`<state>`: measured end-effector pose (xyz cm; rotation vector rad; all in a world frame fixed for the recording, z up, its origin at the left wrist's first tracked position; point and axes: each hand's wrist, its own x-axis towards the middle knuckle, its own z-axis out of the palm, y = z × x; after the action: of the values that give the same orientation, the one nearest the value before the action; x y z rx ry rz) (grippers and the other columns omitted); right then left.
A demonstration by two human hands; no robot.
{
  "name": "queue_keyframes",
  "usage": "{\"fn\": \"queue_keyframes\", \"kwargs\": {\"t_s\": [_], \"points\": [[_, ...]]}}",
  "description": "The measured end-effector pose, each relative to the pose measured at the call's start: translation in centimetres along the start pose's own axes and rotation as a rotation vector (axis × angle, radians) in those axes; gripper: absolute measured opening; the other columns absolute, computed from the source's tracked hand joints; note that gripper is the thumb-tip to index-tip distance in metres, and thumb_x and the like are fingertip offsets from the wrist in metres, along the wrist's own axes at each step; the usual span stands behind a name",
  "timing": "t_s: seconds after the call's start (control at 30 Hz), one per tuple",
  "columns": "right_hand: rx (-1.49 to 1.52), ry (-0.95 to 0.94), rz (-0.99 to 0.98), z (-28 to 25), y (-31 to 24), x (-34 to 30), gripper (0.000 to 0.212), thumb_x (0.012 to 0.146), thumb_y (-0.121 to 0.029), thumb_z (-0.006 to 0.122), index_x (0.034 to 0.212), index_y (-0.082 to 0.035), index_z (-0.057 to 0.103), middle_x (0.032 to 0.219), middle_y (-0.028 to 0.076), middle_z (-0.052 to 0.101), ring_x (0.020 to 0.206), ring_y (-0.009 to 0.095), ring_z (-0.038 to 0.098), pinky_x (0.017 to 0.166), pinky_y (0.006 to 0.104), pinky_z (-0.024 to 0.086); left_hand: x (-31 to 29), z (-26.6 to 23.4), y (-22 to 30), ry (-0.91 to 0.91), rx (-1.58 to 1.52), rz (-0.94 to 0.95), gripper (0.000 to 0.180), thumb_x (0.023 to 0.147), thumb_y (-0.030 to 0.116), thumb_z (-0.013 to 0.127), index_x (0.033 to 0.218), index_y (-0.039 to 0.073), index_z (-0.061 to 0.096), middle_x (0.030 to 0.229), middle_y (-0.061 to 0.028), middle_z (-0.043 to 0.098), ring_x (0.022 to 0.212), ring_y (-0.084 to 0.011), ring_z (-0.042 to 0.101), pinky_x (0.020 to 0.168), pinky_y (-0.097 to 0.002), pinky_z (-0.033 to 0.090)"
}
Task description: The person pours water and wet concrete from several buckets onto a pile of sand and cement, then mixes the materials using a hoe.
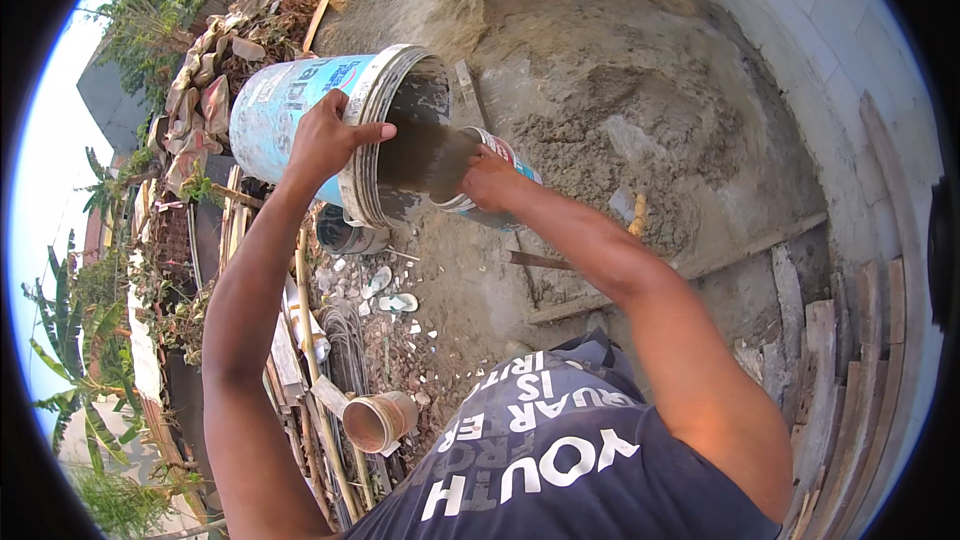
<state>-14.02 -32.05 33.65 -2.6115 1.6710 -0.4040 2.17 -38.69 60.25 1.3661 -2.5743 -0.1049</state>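
A large light-blue bucket (262, 110) with a white ribbed rim is tipped onto its side, mouth facing right. My left hand (330, 138) is closed on its rim, thumb over the edge. My right hand (490, 180) is closed on the rim of a smaller white-and-blue bucket (508, 150), which is tilted beside the large one's mouth. Blurred grey-brown liquid (432, 155) spans the gap between the two mouths; which way it flows I cannot tell. The right hand hides part of the smaller bucket.
Wet grey mortar (590, 140) lies ahead, with a yellow-handled trowel (637, 212) at its near side. A dark bucket (348, 232) stands below the large one. Sandals (396, 302) and a brown bucket (380, 422) are at left. Boards (850, 410) stack along the right wall.
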Motion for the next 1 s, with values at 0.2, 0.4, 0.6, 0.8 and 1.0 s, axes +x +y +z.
{"fn": "queue_keyframes", "kwargs": {"t_s": [0.2, 0.4, 0.6, 0.8, 1.0], "points": [[0.064, -0.027, 0.100, 3.6, 2.3, -0.4, 0.036, 0.076, -0.022, 0.071, 0.112, -0.026, 0.074, 0.099, 0.003, 0.072, 0.104, 0.025, 0.064, 0.103, 0.0454, 0.037, 0.4, 1.2, 3.9, -0.032, 0.072, 0.069, 0.070, 0.059, 0.048, 0.092, 0.089, -0.004, 0.055, 0.084, -0.0245, 0.064, 0.083, -0.0405, 0.063, 0.077, -0.0452, 0.047], [0.041, -0.070, 0.072, 3.2, 1.3, 0.2, 0.033, 0.080, -0.026, 0.069, 0.113, -0.026, 0.073, 0.103, 0.002, 0.073, 0.111, 0.022, 0.064, 0.108, 0.0454, 0.036, 0.3, 3.3, 6.5, -0.083, 0.099, 0.166, 0.066, 0.061, 0.040, 0.092, 0.094, -0.003, 0.055, 0.091, -0.0246, 0.065, 0.089, -0.0418, 0.062, 0.079, -0.0466, 0.047], [0.145, 0.021, 0.147, 5.0, 3.5, -1.9, 0.045, 0.073, -0.028, 0.081, 0.117, -0.026, 0.072, 0.110, 0.003, 0.072, 0.117, 0.022, 0.061, 0.111, 0.0459, 0.033, 0.4, 4.5, 5.5, -0.050, 0.043, 0.194, 0.062, 0.059, 0.035, 0.093, 0.092, -0.002, 0.056, 0.089, -0.0225, 0.064, 0.087, -0.0406, 0.062, 0.076, -0.0458, 0.047], [0.515, 0.117, 0.475, 8.1, 8.4, -7.0, 0.046, 0.074, -0.032, 0.082, 0.116, -0.017, 0.072, 0.107, 0.011, 0.072, 0.113, 0.028, 0.063, 0.107, 0.0439, 0.038, -5.0, 4.7, -4.2, 0.171, 0.054, -0.077, 0.060, 0.059, 0.033, 0.093, 0.091, -0.002, 0.057, 0.084, -0.0190, 0.064, 0.078, -0.0370, 0.060, 0.073, -0.0439, 0.046], [1.024, 0.343, 0.770, 9.0, 20.0, -11.1, 0.046, 0.089, -0.046, 0.073, 0.107, -0.004, 0.069, 0.096, 0.006, 0.071, 0.086, 0.016, 0.064, 0.078, 0.0316, 0.051, -23.1, 9.1, -15.1, 0.232, -0.372, -0.552, 0.047, 0.063, 0.021, 0.092, 0.088, 0.000, 0.058, 0.073, -0.0027, 0.056, 0.066, -0.0131, 0.044, 0.061, -0.0317, 0.041]]}}
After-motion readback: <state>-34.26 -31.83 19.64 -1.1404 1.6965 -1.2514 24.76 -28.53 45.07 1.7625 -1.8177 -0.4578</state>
